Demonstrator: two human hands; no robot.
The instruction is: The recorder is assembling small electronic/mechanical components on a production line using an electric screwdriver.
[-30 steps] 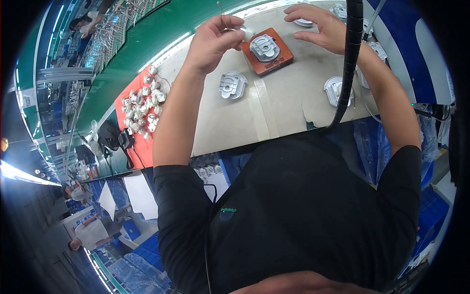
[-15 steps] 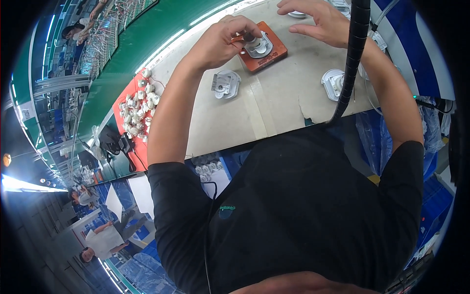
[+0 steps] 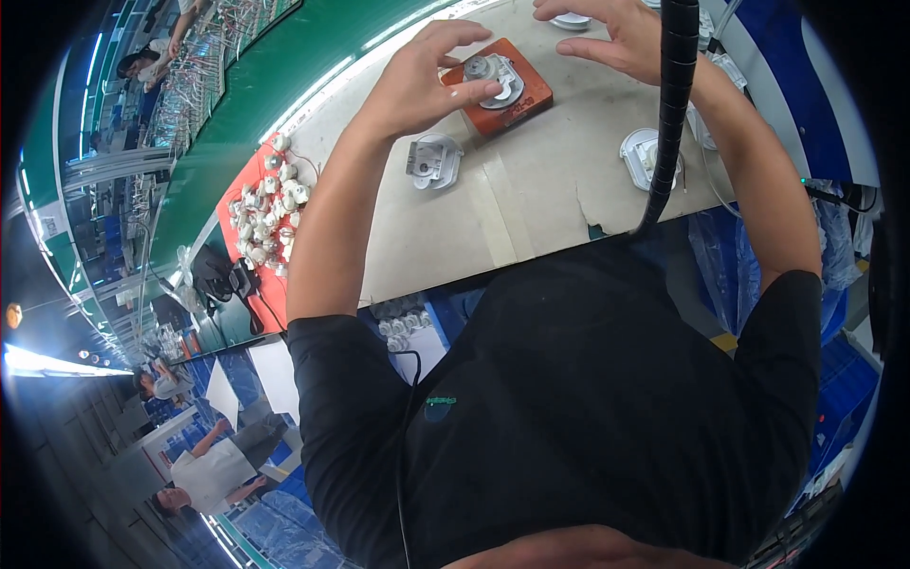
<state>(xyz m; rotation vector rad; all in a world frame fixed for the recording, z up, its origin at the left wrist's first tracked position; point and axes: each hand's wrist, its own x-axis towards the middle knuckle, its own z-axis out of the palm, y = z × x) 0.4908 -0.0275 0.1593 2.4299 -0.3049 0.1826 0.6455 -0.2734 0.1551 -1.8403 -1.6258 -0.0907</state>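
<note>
An orange-brown block [image 3: 534, 83] lies on the worktable, bearing a white plastic housing [image 3: 513, 87] with a round grey part [image 3: 478, 68] at its far left. My left hand [image 3: 424, 81] is around the block's left side, fingers spread, the thumb tip over or against the housing; actual contact I cannot tell. Right of the block, my right hand [image 3: 621, 40] hovers with thumb and fingers apart and nothing in it. A second white housing [image 3: 434, 161] sits nearer to me on the left, and a third [image 3: 641, 156] on the right, partly behind a black spiral-wrapped cable.
The black spiral-wrapped cable [image 3: 678, 85] hangs down in front of my right forearm. A red mat [image 3: 233, 204] with several small white parts [image 3: 270, 213] lies left. Another white piece [image 3: 572, 21] sits at the far edge. A person [image 3: 210, 474] stands at lower left.
My left hand has let go of the round grey part and spread its fingers, uncovering it on the housing. My right hand has shifted slightly. The person at lower left has moved.
</note>
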